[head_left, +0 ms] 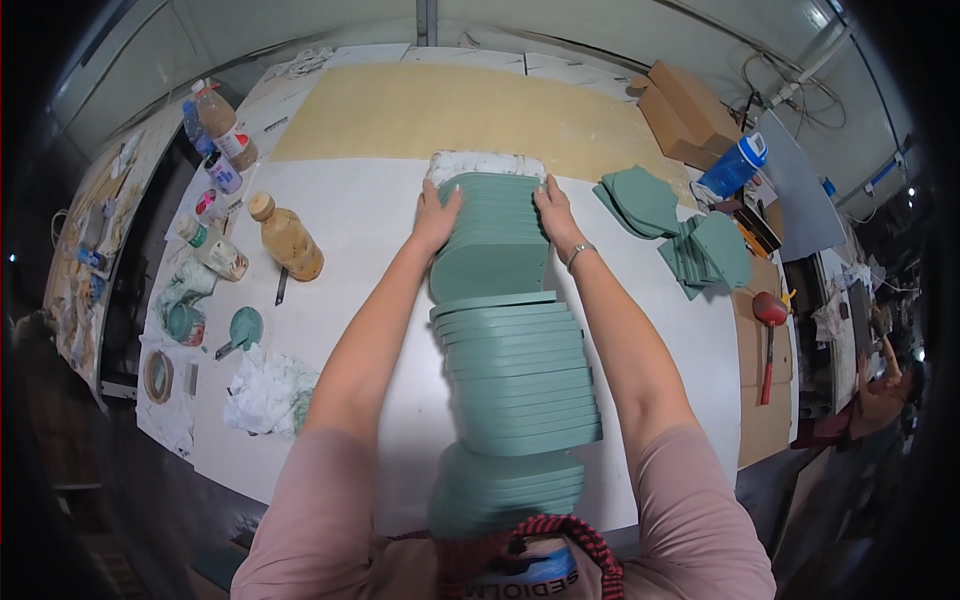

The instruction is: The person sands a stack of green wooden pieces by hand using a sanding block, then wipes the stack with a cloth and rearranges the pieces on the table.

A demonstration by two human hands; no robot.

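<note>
Several flat green panels with rounded ends lie overlapped in a long row down the middle of the table. My left hand [437, 215] rests along the left side of the far group of green panels [495, 215], its thumb by their top edge. Against the right side of that group is my right hand [556, 212], so the panels sit between both hands. Just beyond them stands a white, smudged block [487, 163]. Nearer to me are a middle group of panels [520, 370] and a close group [510, 485], both untouched.
More green pieces [640, 202] lie at the right, beside a fanned stack [708, 250]. A red mallet [769, 310], a blue bottle [735, 165] and a cardboard box [685, 110] are there too. At the left stand bottles, including a tan one [287, 238], near crumpled white paper [270, 390].
</note>
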